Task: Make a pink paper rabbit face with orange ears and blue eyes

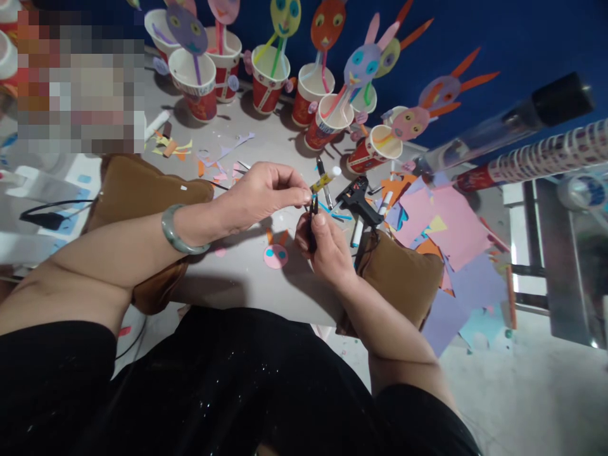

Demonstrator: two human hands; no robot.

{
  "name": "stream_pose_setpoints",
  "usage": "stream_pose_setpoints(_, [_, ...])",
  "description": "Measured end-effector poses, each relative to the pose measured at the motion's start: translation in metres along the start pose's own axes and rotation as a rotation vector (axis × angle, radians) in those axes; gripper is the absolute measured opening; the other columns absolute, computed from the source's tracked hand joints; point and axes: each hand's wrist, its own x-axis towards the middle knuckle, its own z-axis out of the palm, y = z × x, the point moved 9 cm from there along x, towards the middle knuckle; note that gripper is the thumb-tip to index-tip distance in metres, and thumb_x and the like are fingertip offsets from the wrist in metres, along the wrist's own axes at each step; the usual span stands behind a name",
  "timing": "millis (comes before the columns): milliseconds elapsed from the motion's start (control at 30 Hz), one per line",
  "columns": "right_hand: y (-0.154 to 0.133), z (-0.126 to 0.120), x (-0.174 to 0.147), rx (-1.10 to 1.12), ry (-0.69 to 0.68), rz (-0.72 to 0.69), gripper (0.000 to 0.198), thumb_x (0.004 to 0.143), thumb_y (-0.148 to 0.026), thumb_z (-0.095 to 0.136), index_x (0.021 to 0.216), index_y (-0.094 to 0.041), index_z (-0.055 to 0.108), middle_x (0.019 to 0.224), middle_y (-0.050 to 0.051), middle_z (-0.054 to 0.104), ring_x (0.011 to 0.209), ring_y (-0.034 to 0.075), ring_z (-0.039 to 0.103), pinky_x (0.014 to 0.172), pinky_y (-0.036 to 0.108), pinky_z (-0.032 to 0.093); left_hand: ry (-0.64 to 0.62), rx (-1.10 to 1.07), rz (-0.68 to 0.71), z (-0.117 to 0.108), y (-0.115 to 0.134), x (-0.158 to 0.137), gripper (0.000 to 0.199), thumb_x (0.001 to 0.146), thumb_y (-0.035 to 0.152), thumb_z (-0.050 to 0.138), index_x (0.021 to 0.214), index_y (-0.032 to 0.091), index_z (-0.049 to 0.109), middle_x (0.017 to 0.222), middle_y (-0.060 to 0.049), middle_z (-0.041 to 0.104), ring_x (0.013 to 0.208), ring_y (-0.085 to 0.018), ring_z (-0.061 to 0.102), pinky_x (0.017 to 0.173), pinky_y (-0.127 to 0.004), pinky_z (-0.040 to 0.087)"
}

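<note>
My left hand (266, 193) is pinched at its fingertips, close above my right hand; whatever it holds is too small to make out. My right hand (330, 250) is wrapped around a slim black tool (313, 221) that points upward, its exact kind unclear. Below my hands, a pink paper rabbit face (275, 256) with blue eyes and orange ears lies on the table (237, 269). Just beyond my fingertips is a yellow tube with a white cap (325, 180). A black glue gun (360, 201) rests to the right of my hands.
Red paper cups (268, 88) carrying paper animal heads on straws line the back. Brown cushions (149, 183) lie under my left forearm and at the right (401, 269). Coloured paper sheets (446, 221) and a stack of cups (536, 155) are at the right; scraps (173, 145) lie back left.
</note>
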Motion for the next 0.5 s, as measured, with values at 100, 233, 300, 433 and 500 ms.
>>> stream_pose_setpoints(100, [0.003, -0.006, 0.001, -0.035, 0.022, 0.013, 0.054, 0.094, -0.077, 0.051, 0.081, -0.024, 0.055, 0.057, -0.006, 0.041, 0.047, 0.009, 0.034, 0.045, 0.025, 0.028, -0.001, 0.004, -0.005, 0.0, 0.0, 0.0, 0.007, 0.08, 0.019, 0.075, 0.074, 0.016, 0.072, 0.072, 0.0, 0.069, 0.071, -0.01, 0.062, 0.067, -0.024, 0.049])
stream_pose_setpoints(233, [0.002, -0.014, 0.002, -0.066, 0.047, -0.014, 0.055, 0.092, -0.077, 0.053, 0.082, -0.023, 0.057, 0.058, -0.006, 0.041, 0.048, 0.009, 0.035, 0.046, 0.025, 0.028, 0.0, -0.017, 0.0, 0.0, 0.0, 0.0, 0.007, 0.08, 0.018, 0.074, 0.074, 0.015, 0.072, 0.074, 0.0, 0.07, 0.072, -0.01, 0.063, 0.069, -0.024, 0.049])
stream_pose_setpoints(300, [0.0, -0.016, 0.002, -0.076, 0.057, -0.03, 0.052, 0.093, -0.074, 0.055, 0.081, -0.023, 0.057, 0.058, -0.006, 0.039, 0.048, 0.009, 0.034, 0.047, 0.024, 0.028, 0.013, -0.022, 0.005, -0.001, 0.0, 0.0, 0.007, 0.08, 0.019, 0.075, 0.074, 0.015, 0.072, 0.074, 0.0, 0.07, 0.072, -0.01, 0.063, 0.071, -0.025, 0.05])
stream_pose_setpoints(433, [-0.004, -0.02, 0.0, -0.119, 0.091, -0.036, 0.049, 0.093, -0.07, 0.059, 0.08, -0.023, 0.059, 0.057, -0.006, 0.04, 0.049, 0.008, 0.034, 0.047, 0.024, 0.026, 0.043, -0.026, 0.012, -0.005, 0.0, 0.001, 0.008, 0.08, 0.02, 0.076, 0.075, 0.016, 0.071, 0.075, -0.001, 0.071, 0.073, -0.01, 0.064, 0.073, -0.026, 0.051])
stream_pose_setpoints(500, [-0.005, -0.021, 0.0, -0.14, 0.095, -0.031, 0.051, 0.091, -0.072, 0.06, 0.08, -0.023, 0.059, 0.058, -0.006, 0.042, 0.049, 0.009, 0.034, 0.046, 0.024, 0.025, 0.042, -0.026, 0.014, -0.005, 0.0, 0.0, 0.009, 0.08, 0.021, 0.076, 0.075, 0.016, 0.071, 0.075, -0.001, 0.071, 0.073, -0.01, 0.064, 0.073, -0.026, 0.051])
